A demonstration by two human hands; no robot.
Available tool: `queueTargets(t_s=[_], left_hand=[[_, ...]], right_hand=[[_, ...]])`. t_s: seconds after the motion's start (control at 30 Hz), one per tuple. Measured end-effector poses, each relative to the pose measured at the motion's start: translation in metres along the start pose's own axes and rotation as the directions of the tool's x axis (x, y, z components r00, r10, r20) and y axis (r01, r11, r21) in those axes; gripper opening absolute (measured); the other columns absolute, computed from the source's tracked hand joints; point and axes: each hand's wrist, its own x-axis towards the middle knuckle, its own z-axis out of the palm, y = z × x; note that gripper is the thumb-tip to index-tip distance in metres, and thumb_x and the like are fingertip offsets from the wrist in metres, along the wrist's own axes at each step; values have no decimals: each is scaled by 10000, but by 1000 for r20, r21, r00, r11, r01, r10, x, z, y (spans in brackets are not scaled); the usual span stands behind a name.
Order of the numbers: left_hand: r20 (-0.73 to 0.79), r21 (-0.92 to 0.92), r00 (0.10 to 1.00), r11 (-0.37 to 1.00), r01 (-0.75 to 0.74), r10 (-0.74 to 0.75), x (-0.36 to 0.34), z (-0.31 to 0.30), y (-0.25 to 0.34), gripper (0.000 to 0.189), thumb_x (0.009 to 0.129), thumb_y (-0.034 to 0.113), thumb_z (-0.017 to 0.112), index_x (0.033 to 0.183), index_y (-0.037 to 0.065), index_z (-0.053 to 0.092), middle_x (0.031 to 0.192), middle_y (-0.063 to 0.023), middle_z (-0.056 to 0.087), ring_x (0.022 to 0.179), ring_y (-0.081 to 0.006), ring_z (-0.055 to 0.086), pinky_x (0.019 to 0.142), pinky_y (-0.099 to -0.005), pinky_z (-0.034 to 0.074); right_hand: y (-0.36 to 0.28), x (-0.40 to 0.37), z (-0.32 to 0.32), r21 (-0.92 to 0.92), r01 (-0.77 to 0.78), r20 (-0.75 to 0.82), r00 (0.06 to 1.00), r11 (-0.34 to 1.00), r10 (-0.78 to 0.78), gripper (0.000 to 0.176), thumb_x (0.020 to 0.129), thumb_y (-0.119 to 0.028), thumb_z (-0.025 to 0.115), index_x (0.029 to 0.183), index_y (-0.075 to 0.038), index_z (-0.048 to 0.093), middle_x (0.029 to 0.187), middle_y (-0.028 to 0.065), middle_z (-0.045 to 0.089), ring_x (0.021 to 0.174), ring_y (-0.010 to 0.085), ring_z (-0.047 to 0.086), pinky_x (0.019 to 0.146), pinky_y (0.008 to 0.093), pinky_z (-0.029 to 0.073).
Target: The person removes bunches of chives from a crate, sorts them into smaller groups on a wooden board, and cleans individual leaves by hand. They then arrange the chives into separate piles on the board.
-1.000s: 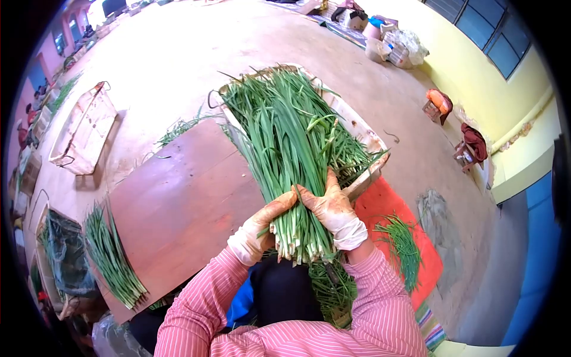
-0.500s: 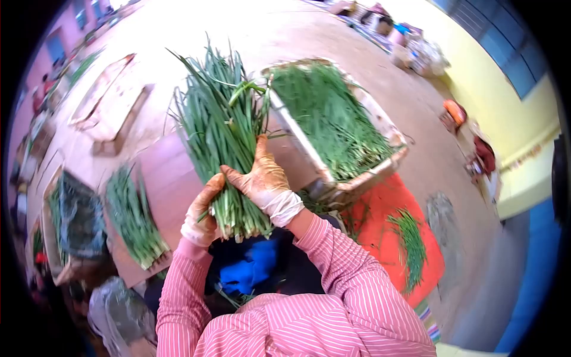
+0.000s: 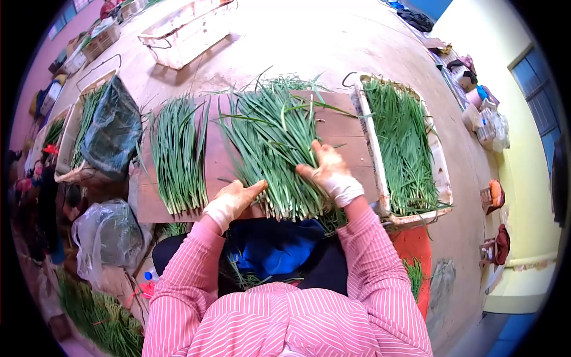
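Observation:
A loose bunch of garlic chives lies on a brown board in front of me, pale cut ends towards my body and leaves fanned away. At its lower left edge is my left hand, thumb stretched across to the stalks; the other fingers are partly hidden. My right hand rests against the bunch's right side, thumb and fingers apart. Both hands wear stained, pale gloves. Left of this bunch, a second, neater bundle of chives lies on the same board.
A white crate full of chives stands at the right. At the left are a crate with dark plastic over greens and a clear plastic bag. A white crate sits on the floor ahead. A red surface shows at lower right.
The chive bunch, held up between both hands earlier, now lies spread on the board. My hands have parted to its two sides. The view has turned, bringing the board to the centre.

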Motion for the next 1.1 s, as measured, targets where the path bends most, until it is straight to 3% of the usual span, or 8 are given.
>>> queueTargets(t_s=[0.07, 0.1, 0.43, 0.63, 0.7, 0.8, 0.93, 1.1], left_hand=[[-123, 68, 984, 990, -120, 127, -27, -6, -8, 618, 874, 500, 530, 1228, -6, 520, 1030, -220, 634, 897, -334, 635, 792, -381, 504], [-165, -156, 970, 976, 155, -180, -62, -31, 33, 490, 899, 402, 541, 1178, 0, 560, 1035, -200, 643, 969, -287, 628, 839, -358, 488], [-413, -505, 907, 850, -150, -85, -38, -30, 9, 310, 900, 315, 598, 916, 5, 617, 722, -8, 575, 618, -85, 492, 599, -235, 427], [-239, -859, 970, 477, -188, -49, -51, -48, 16, 325, 913, 365, 567, 926, 49, 638, 688, 22, 530, 558, -50, 425, 530, -186, 344], [-187, -890, 982, 427, -162, -16, -57, -56, 22, 346, 912, 388, 570, 955, 52, 641, 684, 27, 516, 549, -42, 405, 520, -180, 323], [-140, -938, 974, 291, -188, 177, -59, -54, 23, 475, 892, 474, 592, 1118, 58, 631, 713, 43, 481, 532, -20, 347, 496, -171, 268], [-93, -974, 928, 159, -160, 361, -53, -38, 10, 429, 878, 407, 636, 1123, 54, 628, 894, 7, 634, 625, -36, 431, 535, -174, 355], [-36, -999, 955, 13, -42, 293, -59, -5, -3, 351, 863, 301, 676, 1090, 39, 620, 813, 37, 581, 593, -33, 426, 530, -179, 343]], right_hand=[[0, 18, -10, 168, -13, -125, 991, 986, 34, 470, 829, -418, 632, 1175, -100, 608, 1133, 196, 585, 1036, 338, 576, 933, 393, 454], [-7, 26, -13, 281, 52, -270, 962, 958, 26, 325, 863, -350, 611, 1044, -87, 672, 1008, 155, 632, 985, 308, 595, 894, 399, 464], [-29, 142, 46, -78, -145, -88, 987, 986, 138, 409, 814, -498, 620, 910, -111, 714, 1011, 127, 662, 984, 286, 624, 854, 389, 481], [-50, 79, 15, 558, 91, -272, 959, 825, 77, 304, 803, -313, 718, 915, -30, 719, 931, 100, 689, 882, 172, 633, 790, 293, 481], [-72, 34, 5, 847, 47, -106, 991, 529, 82, 252, 815, -195, 741, 964, 3, 693, 840, 29, 693, 738, 63, 600, 679, 211, 486], [-87, -20, 13, 931, -61, 71, 997, 360, -14, 222, 861, -143, 694, 1018, 13, 677, 860, 14, 679, 763, 59, 593, 699, 201, 483], [-90, -66, 40, 866, -31, 114, 984, 499, -138, 228, 877, -150, 676, 1022, 25, 667, 833, 26, 684, 744, 61, 595, 669, 219, 490], [-84, -99, 64, 681, 195, -61, 976, 706, -211, 213, 877, -224, 660, 958, -28, 677, 766, 92, 668, 665, 178, 639, 609, 285, 492]])
